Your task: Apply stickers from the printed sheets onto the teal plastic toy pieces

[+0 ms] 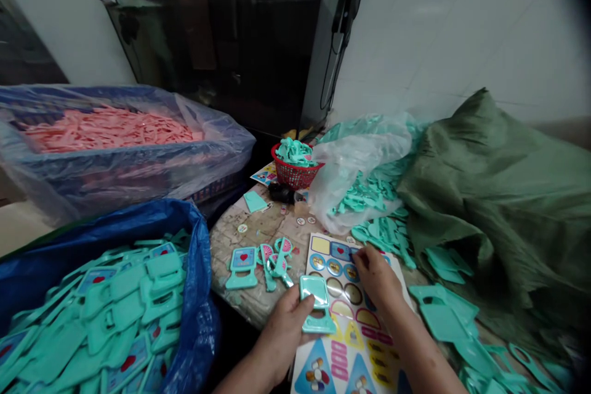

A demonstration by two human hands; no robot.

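My left hand (287, 326) is closed around a teal plastic toy monitor (314, 293), its blank framed face turned up. Beneath it lies a sheet of stickers (344, 308) with hearts, circles, triangles and other shapes. At the sheet's top row, my right hand (376, 271) pinches at a blue rectangular sticker (353, 250); the fingertips partly hide it. Just left of that is a blue heart sticker (340, 251). On the table to the left stand out a teal toy monitor with a heart sticker (244, 266) and small teal pieces with pink watermelon-like stickers (279, 258).
A blue-lined container (201, 258) at left holds many teal pieces. Behind it, a plastic-covered crate (212, 135) holds pink pieces. A red basket (298, 175), a clear bag of teal parts (364, 160) and a green sack (498, 197) crowd the table's back and right. Loose teal parts (446, 320) lie right.
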